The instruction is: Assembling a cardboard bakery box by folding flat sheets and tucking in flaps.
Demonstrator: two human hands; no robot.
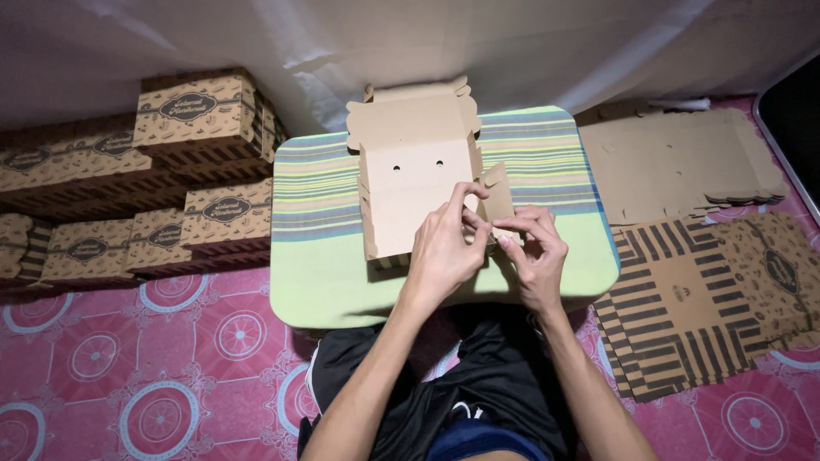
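A brown cardboard box blank [412,179], partly folded up, lies on a small green table with a striped top [325,273]. Its left wall stands upright and its lid flap points away from me. My left hand [444,248] pinches the box's right side flap [497,195] near its lower edge. My right hand [536,252] grips the same flap from the right, fingers bent around its corner. Both hands meet at the box's near right corner, which they hide.
Finished printed boxes [205,119] are stacked at the left on the pink patterned floor [162,358]. Flat unfolded blanks [683,162] and striped printed blanks [692,316] lie in piles at the right. A white cloth hangs behind the table.
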